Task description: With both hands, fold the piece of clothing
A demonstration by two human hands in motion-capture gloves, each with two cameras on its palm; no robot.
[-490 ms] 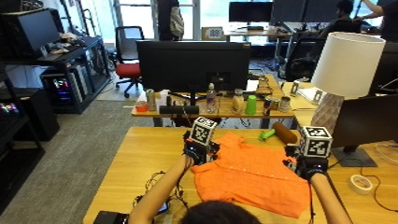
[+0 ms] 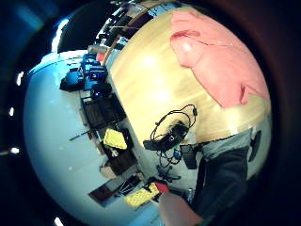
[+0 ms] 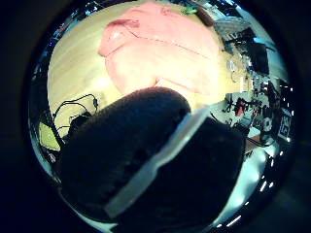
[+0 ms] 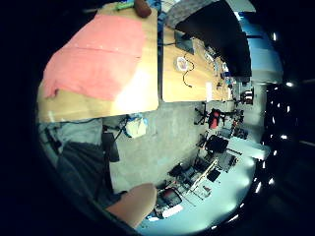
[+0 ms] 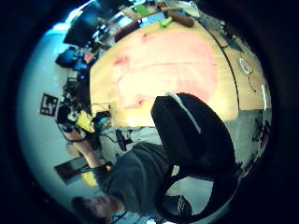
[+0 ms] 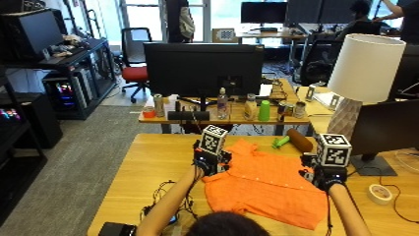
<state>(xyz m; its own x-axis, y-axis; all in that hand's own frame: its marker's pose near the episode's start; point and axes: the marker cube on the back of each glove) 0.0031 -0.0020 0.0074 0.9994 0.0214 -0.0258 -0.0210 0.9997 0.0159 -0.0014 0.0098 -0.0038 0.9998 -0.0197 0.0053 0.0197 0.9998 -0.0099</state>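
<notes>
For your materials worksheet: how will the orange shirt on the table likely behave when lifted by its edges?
The orange shirt lies flat and wrinkled on the table, so it will probably droop and crease. It looks thin, so likely light.

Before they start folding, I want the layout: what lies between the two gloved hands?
In the outside view, the orange shirt lies spread on the table between the left hand and right hand.

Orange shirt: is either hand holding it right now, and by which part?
Apparently nothing is held. The orange shirt lies flat on the table; the palm views show it apart from the left hand and right hand.
</notes>
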